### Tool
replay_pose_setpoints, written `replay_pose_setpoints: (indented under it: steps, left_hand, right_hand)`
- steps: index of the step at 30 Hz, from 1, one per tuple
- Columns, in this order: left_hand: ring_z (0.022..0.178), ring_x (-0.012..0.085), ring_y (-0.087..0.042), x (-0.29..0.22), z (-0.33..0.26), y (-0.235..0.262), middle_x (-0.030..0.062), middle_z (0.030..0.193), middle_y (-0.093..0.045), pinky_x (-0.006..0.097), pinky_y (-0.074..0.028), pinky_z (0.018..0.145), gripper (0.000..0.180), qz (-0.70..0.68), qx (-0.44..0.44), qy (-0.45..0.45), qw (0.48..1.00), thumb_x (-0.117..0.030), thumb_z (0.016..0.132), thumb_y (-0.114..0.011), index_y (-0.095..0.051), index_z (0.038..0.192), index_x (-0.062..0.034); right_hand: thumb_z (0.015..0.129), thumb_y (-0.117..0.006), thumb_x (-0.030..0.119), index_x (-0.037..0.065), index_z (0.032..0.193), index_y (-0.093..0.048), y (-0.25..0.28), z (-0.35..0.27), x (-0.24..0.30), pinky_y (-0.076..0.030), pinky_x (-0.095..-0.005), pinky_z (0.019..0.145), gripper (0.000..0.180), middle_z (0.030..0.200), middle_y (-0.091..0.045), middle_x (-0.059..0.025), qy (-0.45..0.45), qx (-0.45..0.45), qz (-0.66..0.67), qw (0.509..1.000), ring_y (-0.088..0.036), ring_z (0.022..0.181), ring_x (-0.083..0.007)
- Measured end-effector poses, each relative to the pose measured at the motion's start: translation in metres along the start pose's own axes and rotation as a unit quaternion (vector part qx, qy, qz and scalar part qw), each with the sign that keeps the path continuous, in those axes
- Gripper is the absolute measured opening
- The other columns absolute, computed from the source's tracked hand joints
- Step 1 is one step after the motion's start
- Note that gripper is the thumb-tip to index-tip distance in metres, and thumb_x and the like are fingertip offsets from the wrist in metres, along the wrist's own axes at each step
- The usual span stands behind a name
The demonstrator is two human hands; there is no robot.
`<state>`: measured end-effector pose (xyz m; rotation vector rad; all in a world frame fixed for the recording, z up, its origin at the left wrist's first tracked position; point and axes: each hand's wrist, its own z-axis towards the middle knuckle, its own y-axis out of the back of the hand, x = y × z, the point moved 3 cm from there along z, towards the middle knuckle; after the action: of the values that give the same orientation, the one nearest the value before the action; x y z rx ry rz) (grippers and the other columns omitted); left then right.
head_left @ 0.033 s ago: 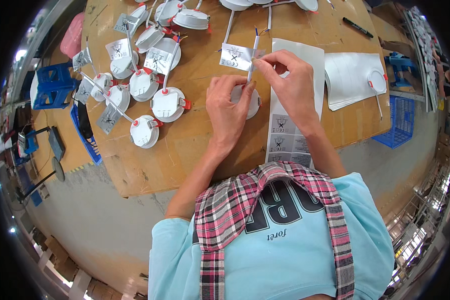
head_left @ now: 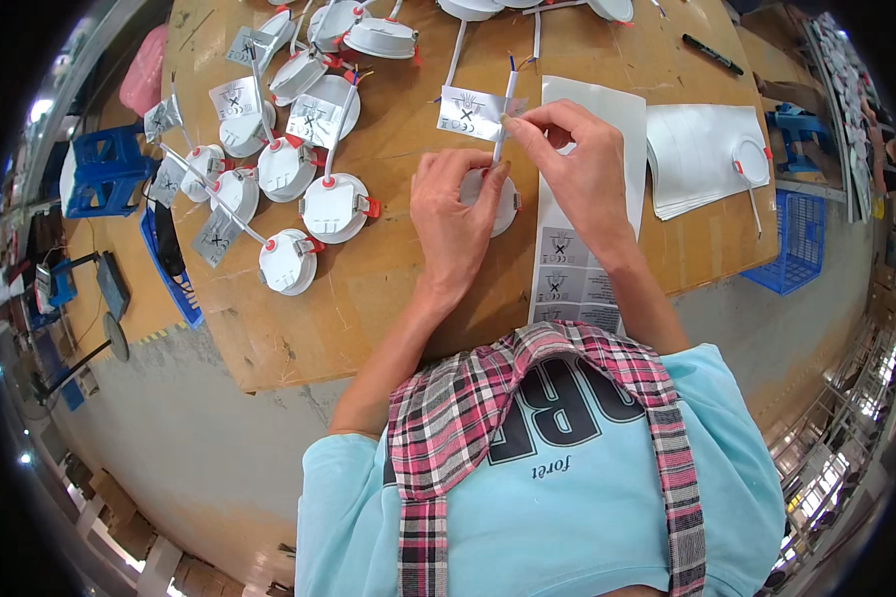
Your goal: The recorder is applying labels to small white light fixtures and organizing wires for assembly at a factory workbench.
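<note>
My left hand (head_left: 456,214) lies over a round white downlight (head_left: 505,207) on the wooden table (head_left: 368,308) and holds it down, its fingertips at the base of the lamp's white cable (head_left: 505,114). My right hand (head_left: 579,164) pinches that cable between thumb and forefinger, right beside a silver label (head_left: 468,111) stuck to the cable like a flag. Under my right wrist lies a long strip of label sheet (head_left: 572,269) with printed labels on it.
Several white downlights with red clips and labelled cables (head_left: 334,204) are grouped at the left of the table. A stack of white sheets (head_left: 702,154) with one downlight (head_left: 752,159) lies to the right, a black marker (head_left: 712,55) behind. A blue crate (head_left: 801,239) stands off the table's right edge.
</note>
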<state>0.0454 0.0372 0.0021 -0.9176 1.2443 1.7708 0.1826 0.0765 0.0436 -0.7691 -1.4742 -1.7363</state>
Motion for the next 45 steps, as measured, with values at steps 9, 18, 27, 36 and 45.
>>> replay_pose_setpoints:
  steps: [9, 18, 27, 36, 45]
  left_hand:
    - [0.075, 0.0216, -0.055, -0.003, 0.001, -0.001, 0.0057, 0.079, -0.064, 0.033, -0.044, 0.068, 0.012, 0.038, -0.01, -0.038, 0.999, -0.006, 0.076, -0.073, -0.065, 0.084, -0.0025]
    - [0.08, 0.0224, -0.054, -0.003, 0.0, -0.003, 0.002, 0.081, -0.062, 0.035, -0.037, 0.071, 0.012, 0.055, -0.019, -0.06, 0.997, -0.01, 0.075, -0.072, -0.063, 0.083, -0.0081]
    - [0.08, 0.0199, -0.056, -0.004, -0.002, -0.001, 0.0056, 0.085, -0.062, 0.031, -0.043, 0.069, 0.012, -0.055, -0.005, 0.019, 0.998, -0.007, 0.078, -0.07, -0.061, 0.087, -0.0052]
    - [0.081, 0.0068, -0.055, 0.006, 0.006, 0.014, 0.0014, 0.091, -0.06, 0.02, -0.043, 0.07, 0.019, -0.35, -0.076, 0.176, 0.917, -0.02, 0.092, -0.062, -0.057, 0.099, -0.002]
    - [0.073, 0.0047, -0.05, 0.017, 0.014, 0.019, -0.0003, 0.087, -0.056, 0.019, -0.041, 0.064, 0.017, -0.328, -0.072, 0.173, 0.926, -0.014, 0.086, -0.07, -0.059, 0.085, -0.0011]
  right_hand:
    - [0.08, -0.071, 0.024, 0.001, 0.073, -0.068, -0.004, 0.001, 0.002, -0.042, -0.0328, 0.054, 0.024, 0.067, -0.061, -0.008, 0.026, -0.024, -0.048, 0.998, -0.056, 0.059, -0.0194]
    - [0.08, -0.071, 0.024, 0.003, 0.07, -0.068, -0.004, 0.0, 0.008, -0.041, -0.0343, 0.053, 0.024, 0.064, -0.059, -0.0066, 0.059, -0.04, -0.075, 0.995, -0.055, 0.061, -0.0206]
    - [0.078, -0.072, 0.017, 0.004, 0.073, -0.069, -0.007, -0.005, 0.007, -0.041, -0.0321, 0.053, 0.015, 0.065, -0.059, -0.0055, 0.069, -0.05, -0.022, 0.996, -0.054, 0.06, -0.0184]
    - [0.076, -0.073, 0.012, 0.004, 0.075, -0.069, -0.01, -0.007, 0.008, -0.042, -0.0314, 0.055, 0.009, 0.068, -0.06, -0.0039, 0.11, -0.044, -0.009, 0.993, -0.053, 0.063, -0.0184]
    - [0.075, -0.073, 0.01, 0.003, 0.076, -0.068, -0.01, -0.007, 0.008, -0.043, -0.0318, 0.056, 0.008, 0.069, -0.061, -0.0041, 0.127, -0.037, -0.014, 0.991, -0.053, 0.064, -0.0196]
